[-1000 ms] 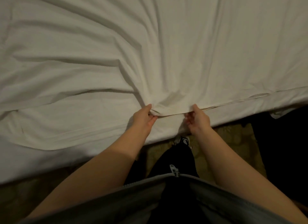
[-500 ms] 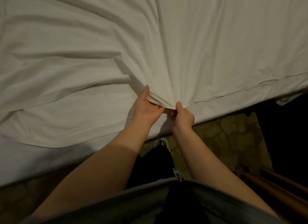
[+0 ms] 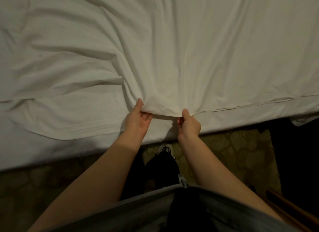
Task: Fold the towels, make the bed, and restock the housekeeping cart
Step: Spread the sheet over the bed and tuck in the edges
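Top sheet point(image 3: 172, 59): white and creased, spread over the upper two thirds of the frame. Its hem runs along the near side of the bed, just below centre frame.
Left hand point(image 3: 136, 121): centre frame, pinching the sheet's hem, thumb on top, fingers curled beneath.
Right hand point(image 3: 189, 125): just right of the left hand, apart from it, pinching the same hem the same way.
Hem between hands: lifted off the layer below; folds fan up from both grips.
Bed point(image 3: 51, 150): white under-layer shows below the hem, left side and centre.
Carpet point(image 3: 224, 154): patterned olive, lower frame.
Shoe point(image 3: 165, 148): toe at the bed's edge, between the forearms.
Jacket point(image 3: 138, 211): grey, zip pull point(image 3: 183, 180) at bottom centre.
Wooden edge point(image 3: 290, 209): lower right corner, dim.
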`<action>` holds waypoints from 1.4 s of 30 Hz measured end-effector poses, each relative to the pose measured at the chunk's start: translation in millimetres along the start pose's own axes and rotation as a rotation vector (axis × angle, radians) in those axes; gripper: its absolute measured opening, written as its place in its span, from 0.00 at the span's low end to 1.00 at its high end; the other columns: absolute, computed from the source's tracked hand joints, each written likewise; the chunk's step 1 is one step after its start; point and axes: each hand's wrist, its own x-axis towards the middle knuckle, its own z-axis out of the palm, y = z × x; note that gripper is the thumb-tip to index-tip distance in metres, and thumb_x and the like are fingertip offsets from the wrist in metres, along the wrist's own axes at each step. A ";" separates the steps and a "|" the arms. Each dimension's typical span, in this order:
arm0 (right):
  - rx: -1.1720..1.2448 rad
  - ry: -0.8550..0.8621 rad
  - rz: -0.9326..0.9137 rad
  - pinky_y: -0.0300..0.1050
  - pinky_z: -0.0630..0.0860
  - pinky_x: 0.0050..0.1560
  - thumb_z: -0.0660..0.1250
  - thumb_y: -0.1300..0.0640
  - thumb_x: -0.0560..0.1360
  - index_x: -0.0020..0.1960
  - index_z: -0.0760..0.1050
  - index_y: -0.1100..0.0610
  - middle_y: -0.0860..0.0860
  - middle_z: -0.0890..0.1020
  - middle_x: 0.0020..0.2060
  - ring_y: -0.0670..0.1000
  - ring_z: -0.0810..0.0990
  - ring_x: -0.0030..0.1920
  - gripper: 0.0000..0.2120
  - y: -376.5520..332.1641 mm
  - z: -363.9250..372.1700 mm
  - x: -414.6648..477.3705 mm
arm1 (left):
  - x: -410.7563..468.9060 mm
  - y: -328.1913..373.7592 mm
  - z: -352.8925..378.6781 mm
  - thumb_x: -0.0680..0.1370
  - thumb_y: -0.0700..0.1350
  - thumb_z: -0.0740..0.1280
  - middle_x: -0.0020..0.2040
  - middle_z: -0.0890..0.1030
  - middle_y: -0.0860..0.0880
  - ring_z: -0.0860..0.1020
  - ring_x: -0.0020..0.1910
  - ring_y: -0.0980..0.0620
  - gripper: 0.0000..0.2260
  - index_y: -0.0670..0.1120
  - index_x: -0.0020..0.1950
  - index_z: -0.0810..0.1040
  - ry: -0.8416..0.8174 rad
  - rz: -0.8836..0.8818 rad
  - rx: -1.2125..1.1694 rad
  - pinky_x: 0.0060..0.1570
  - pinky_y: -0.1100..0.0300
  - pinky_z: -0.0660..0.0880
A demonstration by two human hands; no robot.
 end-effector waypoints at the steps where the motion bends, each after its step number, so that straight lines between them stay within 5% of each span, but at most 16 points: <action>1: -0.021 0.007 -0.008 0.38 0.72 0.30 0.70 0.59 0.75 0.32 0.72 0.59 0.51 0.75 0.30 0.47 0.72 0.30 0.14 0.6 1.2 -1.6 | -1.8 0.4 -0.7 0.78 0.44 0.67 0.49 0.80 0.44 0.79 0.49 0.48 0.07 0.41 0.52 0.75 0.013 0.013 -0.009 0.62 0.51 0.73; 7: -0.029 0.053 -0.036 0.38 0.73 0.34 0.70 0.55 0.75 0.33 0.74 0.59 0.50 0.77 0.31 0.47 0.74 0.33 0.14 1.2 2.8 -6.6 | -9.5 -5.1 -0.9 0.77 0.46 0.67 0.50 0.79 0.44 0.78 0.50 0.48 0.10 0.41 0.54 0.76 0.008 0.005 -0.151 0.55 0.54 0.75; 14: -0.078 0.071 -0.082 0.40 0.73 0.37 0.70 0.55 0.75 0.30 0.72 0.58 0.50 0.75 0.30 0.47 0.73 0.34 0.16 -3.0 -6.7 -3.0 | -1.9 6.3 1.3 0.77 0.36 0.62 0.47 0.79 0.44 0.79 0.45 0.47 0.05 0.40 0.49 0.76 0.052 0.043 -0.224 0.42 0.55 0.80; 19: -0.117 0.057 -0.086 0.42 0.73 0.40 0.70 0.54 0.75 0.31 0.72 0.58 0.50 0.76 0.31 0.48 0.73 0.34 0.16 -3.1 -7.3 -4.7 | 0.1 11.8 -6.6 0.76 0.34 0.59 0.53 0.79 0.42 0.79 0.48 0.43 0.09 0.40 0.52 0.76 0.090 0.124 -0.271 0.58 0.49 0.76; 24: -0.126 0.048 -0.079 0.42 0.72 0.39 0.70 0.54 0.74 0.31 0.71 0.59 0.51 0.75 0.31 0.49 0.73 0.37 0.17 -4.3 -9.8 -1.4 | -9.8 17.3 -18.1 0.76 0.35 0.63 0.42 0.80 0.44 0.79 0.40 0.47 0.03 0.40 0.45 0.76 0.161 0.130 -0.243 0.49 0.53 0.79; 39: -0.171 0.065 -0.087 0.38 0.73 0.38 0.70 0.54 0.75 0.32 0.73 0.58 0.51 0.77 0.34 0.47 0.75 0.37 0.15 -3.6 -11.1 6.0 | -14.2 37.1 -30.0 0.77 0.35 0.63 0.43 0.78 0.44 0.78 0.43 0.48 0.04 0.40 0.42 0.73 0.091 0.068 -0.210 0.55 0.55 0.76; 42: -0.175 0.073 -0.091 0.39 0.73 0.38 0.72 0.55 0.73 0.30 0.72 0.59 0.50 0.75 0.31 0.47 0.73 0.36 0.17 -1.1 -9.9 6.0 | -8.9 39.0 -37.7 0.77 0.37 0.65 0.42 0.76 0.44 0.77 0.42 0.50 0.06 0.41 0.41 0.72 0.170 0.137 -0.186 0.46 0.58 0.78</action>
